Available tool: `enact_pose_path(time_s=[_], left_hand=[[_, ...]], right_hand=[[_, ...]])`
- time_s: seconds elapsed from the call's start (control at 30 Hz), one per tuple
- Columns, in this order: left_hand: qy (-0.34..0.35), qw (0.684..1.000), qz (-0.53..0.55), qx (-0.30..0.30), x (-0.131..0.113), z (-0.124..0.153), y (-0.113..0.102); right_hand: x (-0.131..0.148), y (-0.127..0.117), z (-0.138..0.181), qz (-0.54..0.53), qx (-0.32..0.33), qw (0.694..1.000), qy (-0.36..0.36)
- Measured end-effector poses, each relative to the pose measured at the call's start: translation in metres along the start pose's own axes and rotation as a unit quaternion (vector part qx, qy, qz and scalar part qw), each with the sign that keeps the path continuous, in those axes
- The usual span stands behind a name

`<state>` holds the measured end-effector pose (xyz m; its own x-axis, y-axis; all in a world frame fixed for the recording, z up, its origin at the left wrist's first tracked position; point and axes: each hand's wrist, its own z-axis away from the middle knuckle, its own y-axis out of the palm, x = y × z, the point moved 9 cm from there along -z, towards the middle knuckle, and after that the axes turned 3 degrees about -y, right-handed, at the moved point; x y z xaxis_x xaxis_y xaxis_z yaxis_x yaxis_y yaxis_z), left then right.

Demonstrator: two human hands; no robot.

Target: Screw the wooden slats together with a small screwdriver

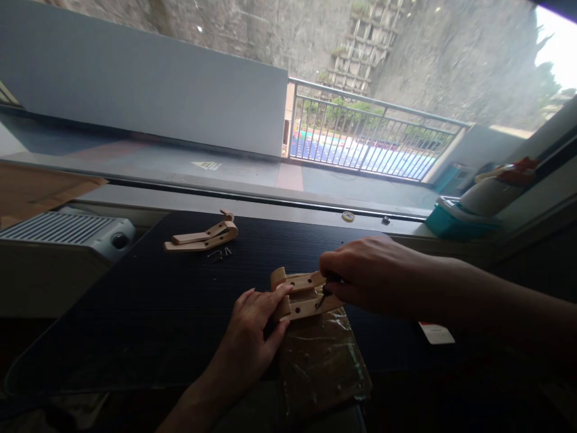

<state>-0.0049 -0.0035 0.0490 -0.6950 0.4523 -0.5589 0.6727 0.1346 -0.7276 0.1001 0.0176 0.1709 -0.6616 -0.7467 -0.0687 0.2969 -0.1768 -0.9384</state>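
At a dark table [135,313] beside a windowsill [297,214], a wooden piece [307,308] is lying over a taped block [324,361], the left hand [252,325] pinching its left end, the right hand [374,267] clutching a dark tool [325,291] at a hole nearer its right.

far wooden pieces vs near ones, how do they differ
The far wooden pieces lie untouched on the black table; the near pieces rest on a wrapped slab, held by the left hand. Metal bits lie beside the far pieces; a tool in the right hand meets the near ones. Both show dark holes.
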Motion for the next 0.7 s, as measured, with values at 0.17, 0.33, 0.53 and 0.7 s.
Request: enact_pose_path(time_s=[0.17,0.33,0.53,0.7], left_hand=[[0.001,1.0,-0.005,0.007,0.0019,0.0002,0.0026],[0.0,1.0,-0.003,0.013,0.0024,0.0002,0.004],[-0.001,1.0,-0.008,0.018,0.0024,0.0007,0.0045],[0.0,1.0,-0.01,0.02,0.0019,0.0006,0.0045]], right_hand=[[-0.0074,0.0014,0.0008,-0.015,-0.021,1.0,0.012],[-0.0034,0.0005,0.0041,-0.033,0.004,0.999,-0.009],[-0.0104,0.0003,0.004,-0.038,-0.02,0.999,0.017],[-0.0077,0.0,0.0072,-0.065,-0.014,0.998,-0.002]])
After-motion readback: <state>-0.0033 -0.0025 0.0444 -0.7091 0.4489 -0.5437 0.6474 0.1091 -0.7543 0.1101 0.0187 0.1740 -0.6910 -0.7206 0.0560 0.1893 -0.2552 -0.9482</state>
